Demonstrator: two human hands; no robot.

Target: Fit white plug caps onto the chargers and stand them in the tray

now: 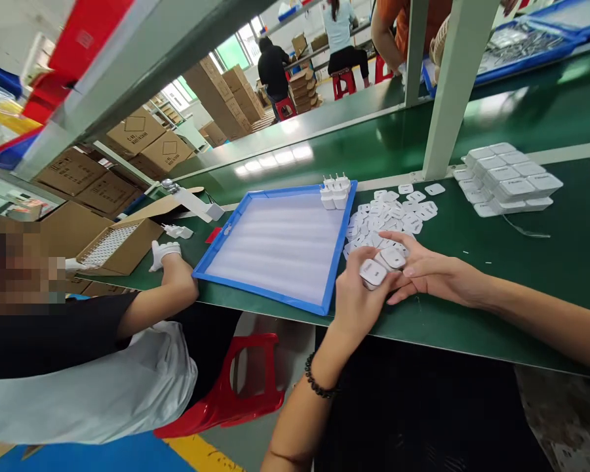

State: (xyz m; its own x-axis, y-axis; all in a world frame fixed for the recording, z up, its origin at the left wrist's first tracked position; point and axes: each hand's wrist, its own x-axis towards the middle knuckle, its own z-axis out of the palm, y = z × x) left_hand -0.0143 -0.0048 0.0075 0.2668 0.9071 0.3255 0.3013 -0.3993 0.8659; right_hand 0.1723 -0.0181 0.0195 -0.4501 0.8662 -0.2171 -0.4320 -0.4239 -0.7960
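My left hand [356,295] is closed around white rounded-square plastic pieces [373,273] with small dark marks on their faces, held just above the front of the green bench. My right hand [435,267] meets it from the right, thumb and fingers around another such white piece [392,257] at the group's right end. How many pieces lie under the fingers is hidden. Right behind both hands spreads a loose pile of thin white rounded-square plates [386,216].
Left of my hands lies a blue-rimmed tray [270,303] with white plug-like parts [335,191] in its far right corner. Stacked white square pieces [514,177] stand at right. A post [455,92] rises behind. At left, a gloved co-worker [164,254] sits beside a carton [128,262].
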